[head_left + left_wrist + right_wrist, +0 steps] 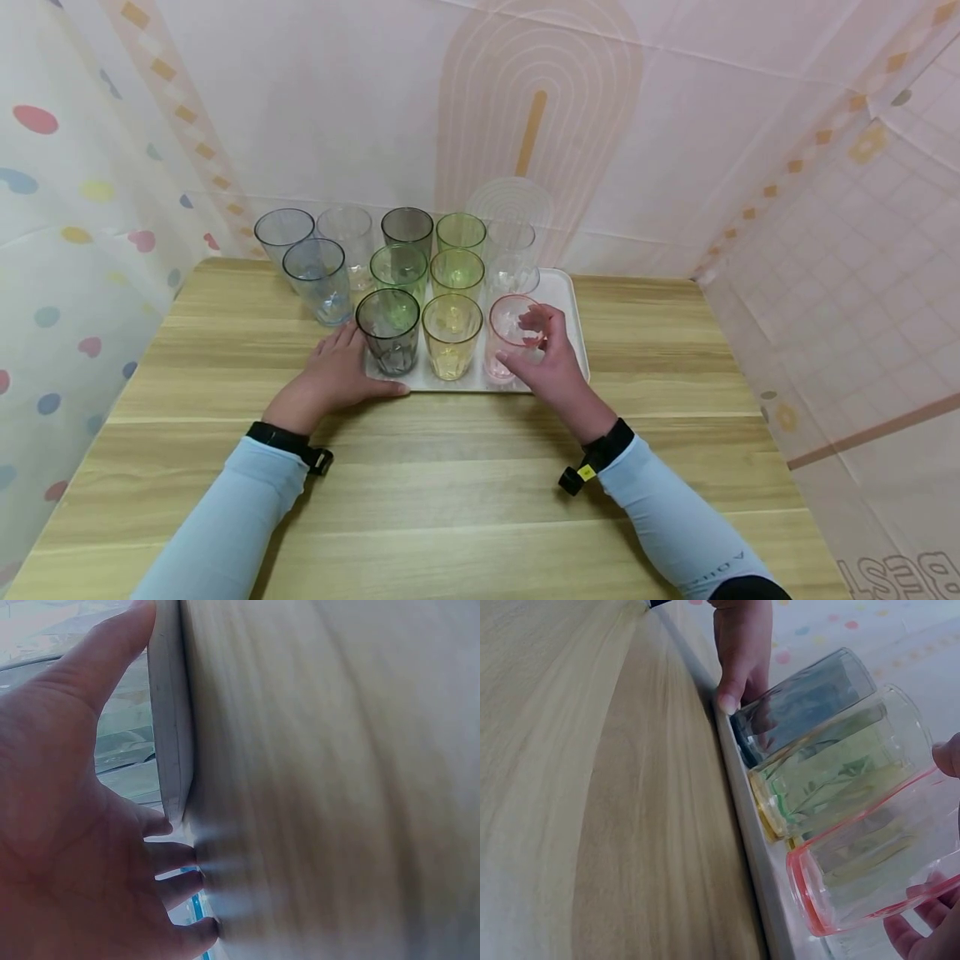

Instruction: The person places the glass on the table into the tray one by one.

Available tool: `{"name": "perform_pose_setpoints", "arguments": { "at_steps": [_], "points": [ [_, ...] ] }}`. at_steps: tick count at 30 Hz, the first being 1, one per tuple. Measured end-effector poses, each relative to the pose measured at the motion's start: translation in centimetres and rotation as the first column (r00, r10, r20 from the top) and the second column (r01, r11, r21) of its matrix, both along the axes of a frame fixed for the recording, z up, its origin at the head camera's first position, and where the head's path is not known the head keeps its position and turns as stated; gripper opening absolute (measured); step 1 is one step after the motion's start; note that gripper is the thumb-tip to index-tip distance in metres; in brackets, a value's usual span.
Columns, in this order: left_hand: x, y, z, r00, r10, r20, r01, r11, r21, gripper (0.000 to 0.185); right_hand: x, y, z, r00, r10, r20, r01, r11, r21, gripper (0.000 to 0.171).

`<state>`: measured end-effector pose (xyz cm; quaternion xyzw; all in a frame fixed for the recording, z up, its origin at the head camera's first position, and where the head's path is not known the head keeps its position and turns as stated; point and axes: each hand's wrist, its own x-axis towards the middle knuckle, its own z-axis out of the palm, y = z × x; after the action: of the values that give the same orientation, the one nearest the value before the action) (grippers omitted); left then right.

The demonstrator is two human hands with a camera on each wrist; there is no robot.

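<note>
A pink-tinted drinking glass stands upright at the front right of a white tray. My right hand grips this glass from its right side, with thumb and fingers about its wall. At the tray's front left corner rests my left hand, its thumb along the front edge and its fingers stretched past the left side. In the left wrist view the thumb lies against the tray wall. Left of the pink glass are a yellow glass and a dark grey glass, next to my left fingers.
Behind on the tray stand green glasses, a yellow-green glass, a dark glass and clear glasses. Blue-tinted glasses and a clear glass stand left of the tray on the wooden table. Patterned cloth hangs behind.
</note>
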<state>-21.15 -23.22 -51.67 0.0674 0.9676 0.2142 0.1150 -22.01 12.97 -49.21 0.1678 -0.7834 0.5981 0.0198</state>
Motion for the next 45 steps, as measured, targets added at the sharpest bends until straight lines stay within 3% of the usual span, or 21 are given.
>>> {"name": "perform_pose_setpoints", "arguments": {
  "at_steps": [18, 26, 36, 42, 44, 45],
  "points": [
    [-0.1, 0.0, 0.2, 1.0, -0.002, 0.009, 0.002, 1.0, -0.005, 0.15, 0.0, 0.0, -0.7, 0.998, 0.024, 0.052, -0.024, 1.0, -0.003, 0.087],
    [0.2, 0.1, 1.0, 1.0, -0.003, 0.006, 0.003, 1.0, -0.006, 0.151, -0.1, 0.0, -0.9, 0.998, 0.018, 0.062, -0.018, 1.0, 0.001, 0.089],
    [-0.2, 0.1, 0.3, 1.0, -0.006, -0.013, 0.006, 1.0, 0.011, 0.151, 0.2, 0.7, -0.5, 0.999, -0.003, 0.054, 0.002, 1.0, 0.02, 0.091],
    [-0.3, -2.5, 0.7, 0.997, -0.052, -0.056, 0.063, 0.976, 0.21, 0.115, 1.1, 1.8, -0.4, 0.999, -0.029, 0.02, 0.029, 1.0, -0.009, 0.094],
    [-0.1, -4.0, 1.4, 0.999, -0.02, -0.039, 0.029, 0.97, 0.24, 0.093, 1.6, 2.3, -0.4, 0.999, -0.038, 0.015, 0.038, 0.999, -0.006, 0.095],
    [0.1, -4.8, 1.8, 1.0, 0.022, -0.019, -0.018, 0.973, 0.228, 0.084, 1.8, 2.6, -0.4, 0.999, -0.044, 0.015, 0.044, 0.999, -0.004, 0.095]
  ]
}}
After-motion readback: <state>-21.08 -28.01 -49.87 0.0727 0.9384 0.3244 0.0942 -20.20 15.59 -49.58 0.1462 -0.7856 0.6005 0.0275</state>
